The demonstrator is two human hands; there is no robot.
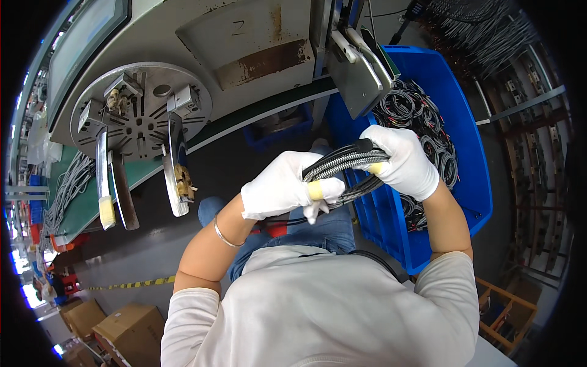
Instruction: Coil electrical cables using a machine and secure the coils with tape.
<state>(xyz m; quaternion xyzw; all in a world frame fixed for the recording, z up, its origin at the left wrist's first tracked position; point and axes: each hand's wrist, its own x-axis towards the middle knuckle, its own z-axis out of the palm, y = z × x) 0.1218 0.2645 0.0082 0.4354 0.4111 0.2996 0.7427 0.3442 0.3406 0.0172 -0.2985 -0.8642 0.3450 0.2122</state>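
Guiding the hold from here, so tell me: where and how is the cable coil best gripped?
I'd take the cable coil at its left and right bends, coming from the outer sides and closing around the whole bundle. Its many strands run together in a curve, so pinching only a few would likely let others slip. The left hand and right hand hold it at opposite ends.
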